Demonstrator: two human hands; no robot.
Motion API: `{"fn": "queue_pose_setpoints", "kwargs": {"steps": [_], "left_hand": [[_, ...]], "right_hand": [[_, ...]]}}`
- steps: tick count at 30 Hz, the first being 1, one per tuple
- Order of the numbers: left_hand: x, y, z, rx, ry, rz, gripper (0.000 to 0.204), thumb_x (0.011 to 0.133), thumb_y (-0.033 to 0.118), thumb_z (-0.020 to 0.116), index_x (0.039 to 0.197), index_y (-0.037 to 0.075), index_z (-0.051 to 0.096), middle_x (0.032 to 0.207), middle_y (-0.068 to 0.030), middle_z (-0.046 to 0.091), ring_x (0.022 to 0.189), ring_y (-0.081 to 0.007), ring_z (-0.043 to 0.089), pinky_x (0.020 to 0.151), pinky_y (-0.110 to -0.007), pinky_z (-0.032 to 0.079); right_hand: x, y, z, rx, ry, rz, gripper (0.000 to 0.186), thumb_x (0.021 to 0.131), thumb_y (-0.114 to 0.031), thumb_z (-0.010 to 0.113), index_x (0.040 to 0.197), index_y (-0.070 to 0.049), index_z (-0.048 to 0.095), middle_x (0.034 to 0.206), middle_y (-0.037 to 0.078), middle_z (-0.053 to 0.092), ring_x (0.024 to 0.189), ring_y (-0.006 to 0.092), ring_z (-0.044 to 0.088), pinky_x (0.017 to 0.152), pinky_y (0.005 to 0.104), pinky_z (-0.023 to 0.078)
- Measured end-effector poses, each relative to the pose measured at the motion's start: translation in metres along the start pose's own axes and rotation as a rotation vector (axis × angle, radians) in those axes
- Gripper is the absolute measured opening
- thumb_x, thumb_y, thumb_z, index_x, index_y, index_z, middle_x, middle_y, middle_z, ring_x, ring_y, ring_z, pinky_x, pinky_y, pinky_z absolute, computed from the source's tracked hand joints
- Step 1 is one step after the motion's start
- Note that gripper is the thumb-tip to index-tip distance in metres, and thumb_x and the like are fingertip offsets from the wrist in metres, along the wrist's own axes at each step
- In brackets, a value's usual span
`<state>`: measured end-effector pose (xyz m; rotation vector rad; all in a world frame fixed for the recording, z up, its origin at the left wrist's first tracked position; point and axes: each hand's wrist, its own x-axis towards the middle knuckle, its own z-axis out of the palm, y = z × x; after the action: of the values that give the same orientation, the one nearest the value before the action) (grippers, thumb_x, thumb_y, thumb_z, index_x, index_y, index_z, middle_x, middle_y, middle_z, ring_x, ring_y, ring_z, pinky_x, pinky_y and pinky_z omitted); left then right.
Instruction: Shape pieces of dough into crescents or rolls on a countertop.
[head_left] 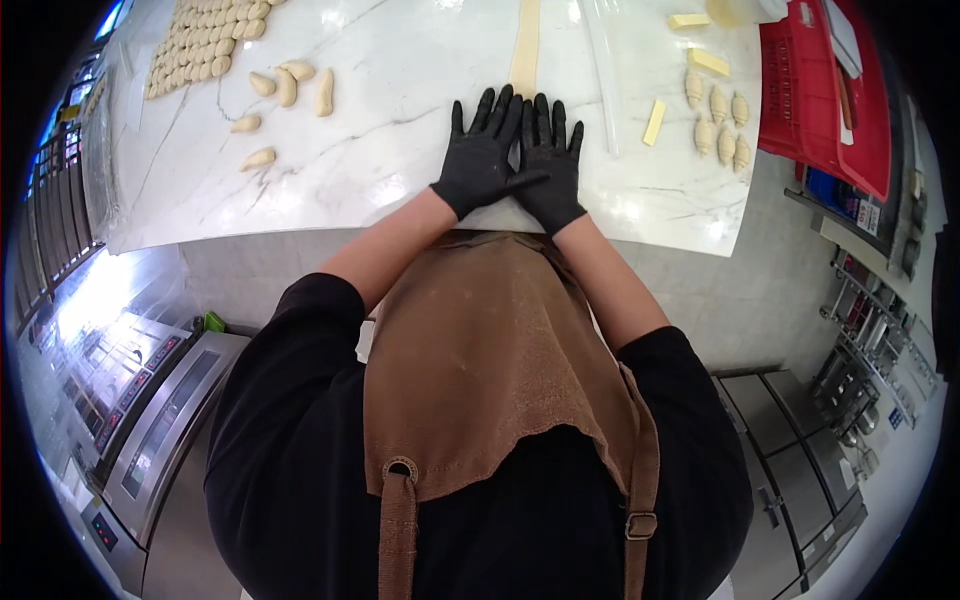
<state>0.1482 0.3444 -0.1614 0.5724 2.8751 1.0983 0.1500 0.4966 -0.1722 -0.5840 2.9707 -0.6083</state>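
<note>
A long flat strip of pale dough (526, 52) runs away from me across the white marbled table (400, 110). At its near end my left hand (478, 160), in a black glove, lies flat with the fingers stretched forward. My right hand (552, 168), gloved the same way, rests palm down beside it, and the two overlap at the thumbs. Whatever part of the dough lies beneath the palms is hidden. To the right, a yellow stick of butter (654, 122) lies near several rolled, ridged dough pieces (718, 112).
Tapered dough lumps (288, 88) are scattered at the left, before rows of small dough pieces (205, 45). More butter sticks (708, 62) lie far right. A clear plastic sheet or strip (603, 75) extends right of the dough. Beyond the table's right edge stands a red crate (820, 100).
</note>
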Motion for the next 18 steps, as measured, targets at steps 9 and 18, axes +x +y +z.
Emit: {"fn": "queue_pose_setpoints", "kwargs": {"steps": [9, 18], "left_hand": [[-0.028, 0.011, 0.011, 0.272, -0.109, -0.103, 0.101, 0.089, 0.076, 0.05, 0.163, 0.011, 0.03, 0.169, -0.0258, 0.02, 0.154, -0.0526, 0.014, 0.108, -0.084, 0.007], [-0.017, 0.012, 0.005, 0.345, -0.103, -0.168, 0.1, 0.087, 0.082, 0.045, 0.164, 0.02, 0.029, 0.167, -0.0296, 0.021, 0.152, -0.056, 0.016, 0.104, -0.087, 0.008]], "right_hand": [[-0.029, -0.013, 0.006, -0.219, -0.118, 0.083, 0.089, 0.09, -0.057, 0.05, 0.164, -0.014, 0.027, 0.17, 0.023, 0.016, 0.157, 0.0477, 0.01, 0.119, 0.0717, 0.006], [-0.02, -0.009, 0.006, -0.271, -0.057, 0.111, 0.084, 0.091, -0.052, 0.052, 0.164, -0.017, 0.029, 0.167, 0.026, 0.025, 0.154, 0.0511, 0.018, 0.115, 0.0748, 0.015]]}}
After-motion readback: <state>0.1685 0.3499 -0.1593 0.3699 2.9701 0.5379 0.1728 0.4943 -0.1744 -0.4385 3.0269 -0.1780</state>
